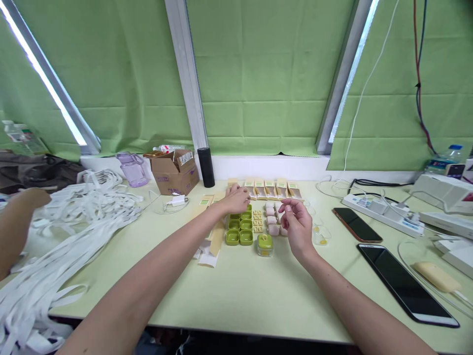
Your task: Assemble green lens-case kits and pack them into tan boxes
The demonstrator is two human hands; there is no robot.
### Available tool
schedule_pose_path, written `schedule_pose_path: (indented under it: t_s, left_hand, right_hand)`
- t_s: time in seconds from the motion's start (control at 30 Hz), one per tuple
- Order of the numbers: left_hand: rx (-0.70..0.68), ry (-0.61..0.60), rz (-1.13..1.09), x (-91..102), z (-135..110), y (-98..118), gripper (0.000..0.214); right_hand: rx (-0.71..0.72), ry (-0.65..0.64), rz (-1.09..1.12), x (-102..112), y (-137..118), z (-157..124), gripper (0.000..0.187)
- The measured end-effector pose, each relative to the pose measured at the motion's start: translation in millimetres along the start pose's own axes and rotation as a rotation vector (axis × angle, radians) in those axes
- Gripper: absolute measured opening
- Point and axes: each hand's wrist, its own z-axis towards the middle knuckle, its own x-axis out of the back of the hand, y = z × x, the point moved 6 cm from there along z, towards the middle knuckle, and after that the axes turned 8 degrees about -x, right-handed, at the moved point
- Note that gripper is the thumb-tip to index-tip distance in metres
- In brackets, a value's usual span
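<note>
Head view: the left hand (236,199) is reaching to the far end of the green cases (240,231) and lying palm down against the row of tan cartons (273,189). Its fingers are bending loosely, and I cannot tell whether they are gripping a carton or only resting on it. The right hand (295,224) is hovering just right of the pink cases (271,219) with its fingers curling inward and their tips drawn close. It may be pinching something small, but that is too fine to make out.

Judging by this, the sorting of small cases is in mid-course. They are sitting in tight rows at the middle of the counter (240,296), so lifting any one calls for a narrow pinch that leaves its neighbours alone.

A lidded green box (265,244) is standing alone nearer the person. Two phones (404,283) and a power strip (382,214) are lying to the right. To the left, white straps (74,217) are spilling in a heap beside another person's arm (18,217). A cardboard box (175,172) is standing at the far edge, with green curtains (258,74) hanging behind.
</note>
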Motion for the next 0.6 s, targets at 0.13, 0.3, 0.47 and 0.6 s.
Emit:
schedule_pose_path:
  t_s: [0.13, 0.3, 0.47, 0.6]
  left_hand:
    - [0.066, -0.048, -0.045, -21.5, 37.0, -20.2, 0.031]
    - [0.096, -0.029, -0.148, -42.0, 61.9, -28.3, 0.044]
    - [0.101, -0.017, -0.231, -49.5, 69.8, -35.8, 0.047]
    - [0.073, 0.040, -0.296, -42.4, 65.8, -44.0, 0.043]
  right_hand:
    - [0.009, -0.005, 0.001, 0.2, -0.2, 0.3, 0.030]
    - [0.007, -0.026, -0.022, -1.6, 0.1, -1.2, 0.029]
    - [-0.014, -0.033, -0.027, -2.0, 0.9, -1.4, 0.031]
    - [-0.018, -0.034, -0.017, -1.3, 0.9, -1.0, 0.031]
